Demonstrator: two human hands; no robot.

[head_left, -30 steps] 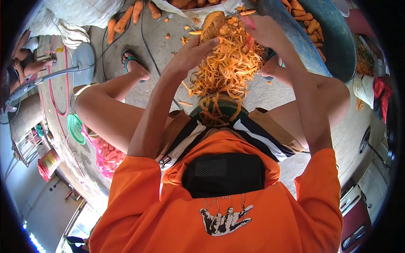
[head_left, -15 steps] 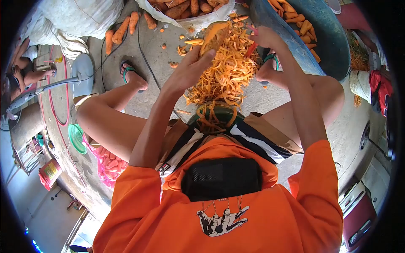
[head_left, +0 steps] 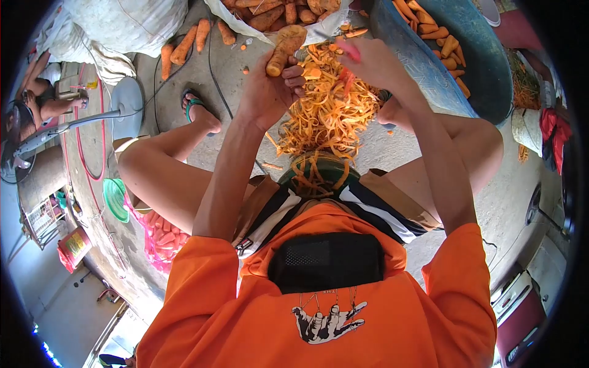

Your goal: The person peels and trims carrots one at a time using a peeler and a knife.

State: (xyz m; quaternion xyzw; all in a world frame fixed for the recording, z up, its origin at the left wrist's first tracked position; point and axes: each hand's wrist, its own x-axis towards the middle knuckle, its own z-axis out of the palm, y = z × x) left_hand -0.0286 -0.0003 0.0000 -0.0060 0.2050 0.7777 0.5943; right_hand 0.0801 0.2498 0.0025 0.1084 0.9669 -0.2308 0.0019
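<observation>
My left hand (head_left: pixel 270 92) is closed around a large unevenly shaped carrot (head_left: pixel 287 46), brownish on its visible side. The carrot's thick end points up and away from me, its narrower end toward my palm. To the right, my right hand (head_left: pixel 379 66) grips a red-handled peeler (head_left: pixel 350 50), blurred and partly hidden by the fingers. The peeler is apart from the carrot. Below both hands a heap of orange carrot peelings (head_left: pixel 328 116) lies on the floor between my feet, reaching a dark green container (head_left: pixel 319 175) between my thighs.
A white sack (head_left: pixel 245 27) of unpeeled carrots stands ahead. At the right, a blue tub (head_left: pixel 423 80) holds peeled carrots. Several loose carrots (head_left: pixel 184 46) lie left of the sack, near a black cable (head_left: pixel 215 73). A pink bag (head_left: pixel 161 242) of carrots sits by my left leg.
My left hand has turned and drawn the carrot left, so a browner side shows instead of the peeled orange face. My right hand has shifted slightly left and toward me with the peeler.
</observation>
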